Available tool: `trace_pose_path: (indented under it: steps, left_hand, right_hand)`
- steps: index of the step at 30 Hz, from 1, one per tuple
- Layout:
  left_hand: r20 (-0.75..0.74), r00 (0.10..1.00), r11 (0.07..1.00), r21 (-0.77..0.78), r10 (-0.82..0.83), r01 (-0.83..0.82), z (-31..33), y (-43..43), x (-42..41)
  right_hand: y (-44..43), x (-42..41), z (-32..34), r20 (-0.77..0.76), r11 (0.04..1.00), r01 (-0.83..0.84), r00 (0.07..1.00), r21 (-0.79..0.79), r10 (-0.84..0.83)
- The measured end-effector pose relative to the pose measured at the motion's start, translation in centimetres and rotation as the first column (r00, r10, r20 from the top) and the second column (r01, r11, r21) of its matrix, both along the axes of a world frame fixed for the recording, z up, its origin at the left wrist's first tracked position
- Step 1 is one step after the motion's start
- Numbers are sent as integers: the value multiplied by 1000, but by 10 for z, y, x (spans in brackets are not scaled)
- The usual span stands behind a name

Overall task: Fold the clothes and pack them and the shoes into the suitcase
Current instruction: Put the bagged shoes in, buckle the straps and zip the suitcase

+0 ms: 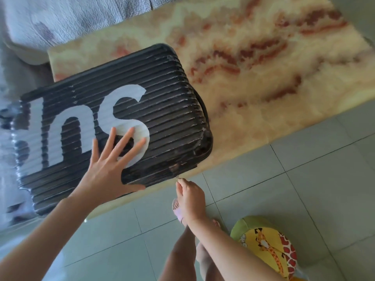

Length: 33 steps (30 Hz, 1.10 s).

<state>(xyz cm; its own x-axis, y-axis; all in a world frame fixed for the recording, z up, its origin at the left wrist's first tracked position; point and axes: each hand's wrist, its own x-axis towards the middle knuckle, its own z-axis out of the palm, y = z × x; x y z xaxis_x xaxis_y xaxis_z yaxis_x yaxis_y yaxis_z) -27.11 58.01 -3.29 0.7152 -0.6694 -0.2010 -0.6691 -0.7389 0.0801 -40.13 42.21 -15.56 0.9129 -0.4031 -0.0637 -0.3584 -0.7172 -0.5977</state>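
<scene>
A black ribbed hard-shell suitcase (pixel 168 110) with large white letters lies closed and flat on the rug. My left hand (pixel 109 165) presses on its lid with fingers spread straight. My right hand (pixel 189 196) pinches the small metal zipper pull (pixel 177 178) at the suitcase's near edge, close to the right corner. No clothes or shoes are visible outside the suitcase.
A shaggy cream and red-brown rug (pixel 263 67) lies under the suitcase on a grey tiled floor (pixel 304 179). A grey bedspread (pixel 71 17) is at the top left. A round green and yellow giraffe-print cushion (pixel 265 246) sits at the lower right, beside my legs.
</scene>
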Motion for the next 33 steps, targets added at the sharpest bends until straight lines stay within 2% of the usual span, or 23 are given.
trace_pose_path:
  steps: [7,14,23,33]
  left_hand:
    - [81,996,993,-113,-33,42,-8,11,7]
    - [107,994,992,-113,-38,50,-10,16,13]
    - [91,996,993,-110,-21,31,-13,19,13]
    - [83,996,993,-115,-13,23,-18,21,11]
  right_hand:
    - [24,-6,-9,99,999,-24,995,26,22]
    - [82,-4,-7,60,988,-130,990,80,125]
    - [114,1,-2,28,976,-200,980,85,199]
    - [164,5,5,-18,966,-212,976,147,217]
